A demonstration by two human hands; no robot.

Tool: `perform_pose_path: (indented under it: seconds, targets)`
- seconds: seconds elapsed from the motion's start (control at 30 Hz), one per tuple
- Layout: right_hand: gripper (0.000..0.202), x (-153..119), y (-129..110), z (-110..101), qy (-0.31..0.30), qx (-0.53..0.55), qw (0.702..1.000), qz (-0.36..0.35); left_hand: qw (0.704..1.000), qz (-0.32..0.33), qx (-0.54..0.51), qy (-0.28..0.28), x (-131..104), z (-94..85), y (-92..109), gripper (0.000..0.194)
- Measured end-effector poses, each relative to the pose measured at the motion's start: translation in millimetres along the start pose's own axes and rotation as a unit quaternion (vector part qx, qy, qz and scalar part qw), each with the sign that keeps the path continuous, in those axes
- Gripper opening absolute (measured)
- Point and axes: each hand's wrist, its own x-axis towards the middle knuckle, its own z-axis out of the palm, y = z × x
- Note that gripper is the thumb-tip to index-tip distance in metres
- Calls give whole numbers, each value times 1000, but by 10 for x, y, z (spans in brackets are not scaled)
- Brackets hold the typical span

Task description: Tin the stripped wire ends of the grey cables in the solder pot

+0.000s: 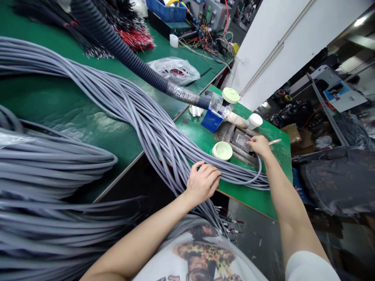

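A long bundle of grey cables (164, 128) runs from the left across to the small green table. My left hand (203, 180) lies over the bundle near the table's front edge, its fingers curled round the cables. My right hand (260, 146) pinches the end of one grey cable (259, 166), which loops up from the bundle. Thin coloured wires stick out from the fingertips over a solder pot (240, 139) with a shiny silver surface. Close to the left hand stands an open round tub (222, 151) with pale contents.
Above the pot hangs a ribbed dark hose (137, 64) with a taped nozzle, beside a blue box (211, 120). A white cup (254, 121) and a yellow-lidded jar (231, 95) stand behind. A brush (274, 142) lies right. More coiled cables (52, 164) fill the left.
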Motion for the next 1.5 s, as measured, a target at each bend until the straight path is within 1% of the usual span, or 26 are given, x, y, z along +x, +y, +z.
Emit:
perform_pose_path:
  seconds: [0.33,0.57,0.67,0.77,0.87,0.9,0.97,1.0,1.1,1.17,1.3,1.5]
  targets:
    - [22,78,-21,29,-9,-12,1000,8,1000,3,-2,1,3,3,-4,18]
    - [20,85,-23,51,-5,1,1000,6,1000,6,-2,1,-1,10,-10,19]
    - [20,73,-23,22,2,19,1000,1,1000,7,1,-1,1,11,-13,18]
    - [24,-6,-39,-75,13,47,999,-13,1000,7,3,0,1,11,-11,18]
    - [29,-241,-106,-245,25,89,995,-41,1000,8,1,4,2,10,-6,18]
    - [31,-360,-146,-311,29,112,992,-55,1000,9,1,5,2,10,-4,18]
    - [33,-645,-251,-444,39,208,973,-89,1000,6,2,3,1,9,-1,18]
    - [35,-799,-313,-505,40,239,965,-103,1000,4,2,2,0,9,1,17]
    - [36,-1228,-500,-640,46,296,947,-117,1000,0,5,1,-4,7,6,17]
    - [35,-1437,-602,-685,52,310,942,-120,1000,1,6,2,-5,5,9,16]
    - [32,-1659,-713,-704,67,323,935,-130,1000,3,8,3,-3,1,12,16]
    - [28,-1782,-748,-656,79,317,933,-152,1000,4,13,8,-7,11,16,16]
